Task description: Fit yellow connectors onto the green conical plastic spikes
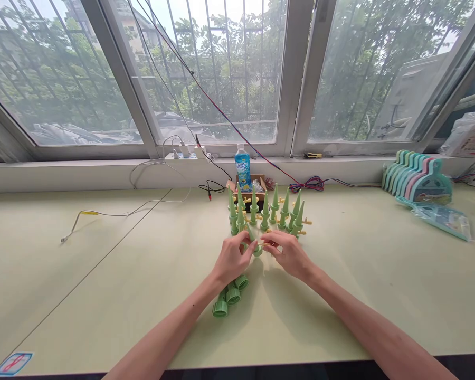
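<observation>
My left hand (233, 257) is closed around a green plant watering spike (257, 252), with its wide end low near the table and its cone hidden partly by the fingers. Across from it, my right hand (288, 254) pinches a small yellow piece (262, 244) at the side of this spike. Whether the piece is seated in the spike I cannot tell. Just beyond both hands stand several upright green spikes (275, 207), many with a yellow valve (307, 221) sticking out sideways. Several more green spikes (220, 308) lie by my left wrist, threaded openings facing me.
Behind the spikes stand a cardboard box (263, 192) and a blue-labelled bottle (243, 168). A white cable (114, 214) crosses the table (380, 295) at left. Coiled red and blue wire (311, 183) lies near the sill. Pastel plastic boards (427, 182) stand at right.
</observation>
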The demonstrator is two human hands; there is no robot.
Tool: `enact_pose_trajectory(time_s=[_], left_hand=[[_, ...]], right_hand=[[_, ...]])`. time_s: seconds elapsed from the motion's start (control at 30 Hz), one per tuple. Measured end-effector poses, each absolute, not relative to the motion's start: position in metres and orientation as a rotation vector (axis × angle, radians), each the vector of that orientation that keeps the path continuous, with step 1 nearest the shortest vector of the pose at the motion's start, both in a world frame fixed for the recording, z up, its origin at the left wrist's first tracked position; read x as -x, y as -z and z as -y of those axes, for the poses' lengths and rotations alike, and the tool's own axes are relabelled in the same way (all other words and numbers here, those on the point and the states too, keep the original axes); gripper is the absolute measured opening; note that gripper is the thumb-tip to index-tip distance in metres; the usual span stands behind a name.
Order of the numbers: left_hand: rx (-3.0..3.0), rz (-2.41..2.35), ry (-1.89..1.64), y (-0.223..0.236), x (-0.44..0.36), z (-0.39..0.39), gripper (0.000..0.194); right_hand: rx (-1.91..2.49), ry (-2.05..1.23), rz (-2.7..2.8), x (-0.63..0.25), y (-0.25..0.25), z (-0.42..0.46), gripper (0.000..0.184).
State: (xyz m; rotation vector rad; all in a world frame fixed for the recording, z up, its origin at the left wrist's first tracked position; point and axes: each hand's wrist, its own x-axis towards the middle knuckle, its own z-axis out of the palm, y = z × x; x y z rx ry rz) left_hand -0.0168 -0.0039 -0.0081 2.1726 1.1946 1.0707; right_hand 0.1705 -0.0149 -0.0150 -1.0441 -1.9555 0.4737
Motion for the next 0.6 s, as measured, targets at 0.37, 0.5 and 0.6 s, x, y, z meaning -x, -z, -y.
enact_pose_trajectory(time_s=[0.37,0.5,0.6], left_hand=[[-2.161,-1.179,-1.053,0.0112,0.0184,0.0026,0.024],[-2.177,-1.189,-1.045,0.0112,0.0181,0.0022,0.024],[-2.197,-1.197,-1.040,0.0110,0.0178,0.0024,0.024]], right_hand=[[1.011,-0.457,1.944,-0.1705,0.0203,0.0115,0.014],[1.007,-0.462,1.947,-0.1707,0.0193,0.0121,0.014],[1.005,-0.472,1.945,-0.1710,0.0201,0.0122,0.015]])
